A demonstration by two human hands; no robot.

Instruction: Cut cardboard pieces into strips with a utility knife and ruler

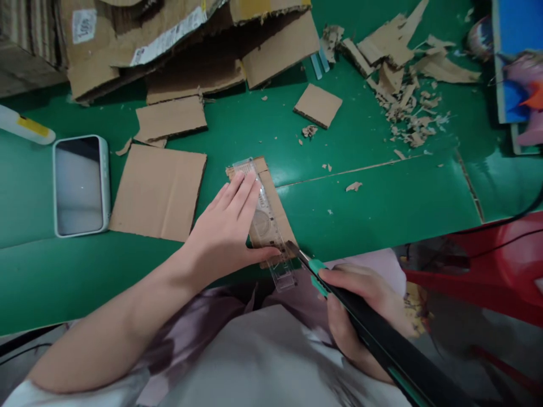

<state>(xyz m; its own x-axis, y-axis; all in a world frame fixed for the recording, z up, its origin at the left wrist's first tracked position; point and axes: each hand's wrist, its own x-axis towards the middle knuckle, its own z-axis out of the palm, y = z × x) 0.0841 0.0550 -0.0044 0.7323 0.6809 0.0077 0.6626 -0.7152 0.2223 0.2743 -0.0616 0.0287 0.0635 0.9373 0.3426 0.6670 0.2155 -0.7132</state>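
Utility knife point(377, 333), black with green parts, slanting from the near right corner toward the middle; gripped in the right hand point(373, 291), digits closed about the handle just behind the green section. Blade extended, tip at the near right part of a cardboard strip point(280, 212); whether touching or just above, cannot tell. Strip at the near edge of the green surface point(360, 206), near the middle of the scene. Clear ruler point(263, 217) laid lengthwise on the strip, near end projecting past it. Left hand point(227, 223) spread flat over the ruler, fingers straight toward the far side, thumb apart toward the near end; pressing down, clasped round nothing. To the left, one large cardboard square point(159, 192), then one phone point(80, 186), screen up, just beside it. Beyond the square, one smaller cardboard piece point(173, 117). Far left, torn brown box point(156, 51) with white labels. Far of the ruler, one small cardboard square point(318, 105), lying separately. Far right, heap of torn scraps point(409, 102) and crumbs. Near right, below surface level, red plastic furniture point(500, 260), partly in view.
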